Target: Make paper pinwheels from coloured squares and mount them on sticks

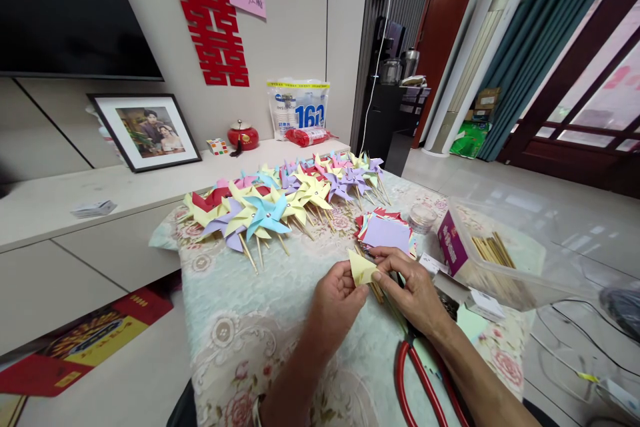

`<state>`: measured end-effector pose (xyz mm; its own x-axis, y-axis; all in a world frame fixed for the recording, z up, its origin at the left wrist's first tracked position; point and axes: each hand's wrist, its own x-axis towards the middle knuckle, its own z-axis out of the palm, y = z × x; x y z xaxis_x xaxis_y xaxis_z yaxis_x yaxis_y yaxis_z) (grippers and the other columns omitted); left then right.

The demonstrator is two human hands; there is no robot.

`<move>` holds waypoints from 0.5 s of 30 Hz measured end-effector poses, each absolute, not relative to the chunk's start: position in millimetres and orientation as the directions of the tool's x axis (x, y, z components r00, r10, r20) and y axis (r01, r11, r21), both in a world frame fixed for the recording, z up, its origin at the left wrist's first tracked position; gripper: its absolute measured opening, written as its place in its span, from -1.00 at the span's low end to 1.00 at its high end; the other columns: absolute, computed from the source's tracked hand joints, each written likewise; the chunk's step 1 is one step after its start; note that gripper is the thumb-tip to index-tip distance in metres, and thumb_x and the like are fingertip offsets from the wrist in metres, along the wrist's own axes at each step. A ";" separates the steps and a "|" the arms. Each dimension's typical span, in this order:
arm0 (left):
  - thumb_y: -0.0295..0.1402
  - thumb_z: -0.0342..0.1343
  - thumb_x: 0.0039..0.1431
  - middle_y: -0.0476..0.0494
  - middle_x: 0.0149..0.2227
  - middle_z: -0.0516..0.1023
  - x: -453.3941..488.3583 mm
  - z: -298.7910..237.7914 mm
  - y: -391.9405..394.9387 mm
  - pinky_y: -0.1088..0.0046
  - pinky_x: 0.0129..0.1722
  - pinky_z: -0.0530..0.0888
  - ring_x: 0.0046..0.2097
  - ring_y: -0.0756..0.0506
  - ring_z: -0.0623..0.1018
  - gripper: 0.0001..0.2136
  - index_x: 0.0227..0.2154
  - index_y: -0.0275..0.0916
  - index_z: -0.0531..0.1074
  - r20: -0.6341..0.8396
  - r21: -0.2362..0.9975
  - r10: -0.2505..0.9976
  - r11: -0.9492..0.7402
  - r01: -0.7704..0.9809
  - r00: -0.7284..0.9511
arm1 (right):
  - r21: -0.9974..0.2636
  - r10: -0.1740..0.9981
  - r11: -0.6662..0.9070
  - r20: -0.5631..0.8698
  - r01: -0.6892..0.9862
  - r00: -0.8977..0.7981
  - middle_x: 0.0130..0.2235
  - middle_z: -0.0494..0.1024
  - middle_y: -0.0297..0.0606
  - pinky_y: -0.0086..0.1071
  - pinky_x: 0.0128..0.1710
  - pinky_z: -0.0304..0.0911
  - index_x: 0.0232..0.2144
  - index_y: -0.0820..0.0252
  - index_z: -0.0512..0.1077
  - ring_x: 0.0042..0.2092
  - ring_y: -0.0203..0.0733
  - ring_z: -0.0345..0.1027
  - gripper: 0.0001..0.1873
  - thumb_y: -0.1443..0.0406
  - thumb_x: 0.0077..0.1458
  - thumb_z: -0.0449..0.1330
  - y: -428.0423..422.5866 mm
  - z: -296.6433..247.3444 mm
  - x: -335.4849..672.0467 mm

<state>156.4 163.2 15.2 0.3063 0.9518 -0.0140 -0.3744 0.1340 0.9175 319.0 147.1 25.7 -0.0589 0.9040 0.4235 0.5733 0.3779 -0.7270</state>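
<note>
Both of my hands hold one piece of pale yellow paper (361, 268), partly folded, above the near part of the table. My left hand (336, 300) grips its left and lower edge, with the fingers curled behind. My right hand (407, 283) pinches its right side between thumb and fingers. Below my right forearm lie red-handled pliers (415, 373), their jaws hidden under my right hand. Behind my hands is a stack of coloured paper squares (386, 233), a purple one on top. Several finished paper pinwheels (267, 213) on wooden sticks lie in a heap farther back at left.
A clear plastic box (530, 283) holding wooden sticks (493, 250) stands at the right. Near it are a small round tub (423, 218) and a little white box (485, 305). The flowered tablecloth (240, 320) reaches a white cabinet (50, 223) at left. Cables (575, 340) lie on the floor.
</note>
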 end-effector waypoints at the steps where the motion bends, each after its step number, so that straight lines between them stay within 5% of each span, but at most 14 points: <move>1: -0.44 0.31 -0.11 -0.19 -0.32 0.69 155.9 14.4 163.4 0.42 -0.23 0.51 -0.28 -0.13 0.64 -0.71 -0.25 -0.28 0.51 0.003 0.922 0.953 0.114 -0.371 0.302 | -0.728 0.904 0.379 0.423 0.572 -0.061 -0.07 0.59 -0.08 -0.21 -0.02 0.28 -0.50 0.14 0.41 -0.02 -0.02 0.47 -0.80 0.29 0.19 0.17 147.1 25.4 319.0; 8: -0.40 0.22 0.03 -0.23 -0.24 0.70 152.4 6.1 163.8 0.37 -0.17 0.50 -0.22 -0.16 0.65 -0.73 -0.16 -0.30 0.52 0.071 0.960 0.958 0.010 -0.280 0.277 | -0.759 0.914 0.372 0.398 0.534 -0.072 -0.15 0.62 -0.13 -0.26 -0.10 0.28 -0.47 0.15 0.44 -0.14 -0.09 0.50 -0.82 0.28 0.18 0.18 146.6 24.2 318.1; 15: -0.42 0.23 -0.03 -0.21 -0.29 0.70 152.4 8.6 165.2 0.38 -0.20 0.51 -0.25 -0.16 0.65 -0.73 -0.20 -0.31 0.54 0.044 0.963 0.973 0.019 -0.268 0.226 | -0.775 0.914 0.380 0.397 0.505 -0.079 -0.20 0.62 -0.19 -0.31 -0.14 0.27 -0.48 0.15 0.43 -0.18 -0.13 0.50 -0.82 0.30 0.18 0.18 146.7 25.0 316.8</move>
